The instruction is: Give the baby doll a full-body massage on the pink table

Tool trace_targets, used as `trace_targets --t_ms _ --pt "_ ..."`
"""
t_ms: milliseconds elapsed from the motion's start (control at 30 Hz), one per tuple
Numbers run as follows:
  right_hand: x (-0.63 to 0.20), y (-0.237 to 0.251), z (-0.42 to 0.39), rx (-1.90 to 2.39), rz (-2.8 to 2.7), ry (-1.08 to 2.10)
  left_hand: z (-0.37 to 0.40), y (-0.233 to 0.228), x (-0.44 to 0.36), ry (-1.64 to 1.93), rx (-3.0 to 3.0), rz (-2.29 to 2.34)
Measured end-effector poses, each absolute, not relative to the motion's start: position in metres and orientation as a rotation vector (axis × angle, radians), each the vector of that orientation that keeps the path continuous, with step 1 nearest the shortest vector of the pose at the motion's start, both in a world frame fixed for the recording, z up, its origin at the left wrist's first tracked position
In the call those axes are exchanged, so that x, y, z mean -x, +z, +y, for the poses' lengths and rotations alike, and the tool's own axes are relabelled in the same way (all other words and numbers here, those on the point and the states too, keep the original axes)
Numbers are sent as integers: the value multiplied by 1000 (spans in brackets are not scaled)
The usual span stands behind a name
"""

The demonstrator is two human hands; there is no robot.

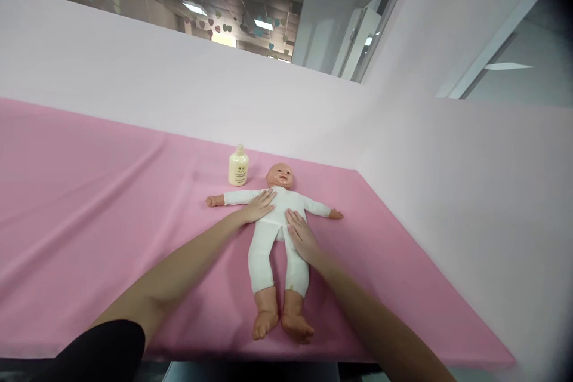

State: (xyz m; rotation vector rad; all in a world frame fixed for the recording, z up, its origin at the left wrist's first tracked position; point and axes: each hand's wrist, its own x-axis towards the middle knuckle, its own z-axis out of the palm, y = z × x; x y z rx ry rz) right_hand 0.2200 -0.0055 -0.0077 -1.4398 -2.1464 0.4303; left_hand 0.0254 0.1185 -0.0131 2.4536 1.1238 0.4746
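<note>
A baby doll (pixel 276 233) in a white body suit lies face up on the pink cloth (pixel 111 191), arms spread, feet toward me. My left hand (pixel 258 206) rests flat on the doll's chest near its shoulder, fingers together and extended. On the doll's belly and hip lies my right hand (pixel 301 234), flat as well. Neither hand holds anything. A cream pump bottle (pixel 239 167) stands upright just beyond the doll's arm, left of its head.
The pink cloth covers a wide table that ends at a front edge near me and a right edge (pixel 447 286). Pale pink backdrop walls (pixel 179 89) rise behind and to the right.
</note>
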Motion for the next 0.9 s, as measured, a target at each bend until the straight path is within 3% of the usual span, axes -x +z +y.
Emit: trace_targets --t_ms 333,533,900 --pt "-209 -6 15 1627 -2067 302 59 10 -54 469 -2700 901" --pt "-205 9 15 1280 -2314 109 60 9 -52 652 -2769 470" --pt "-208 20 61 1090 -2408 502 61 11 -55 654 -2804 477"
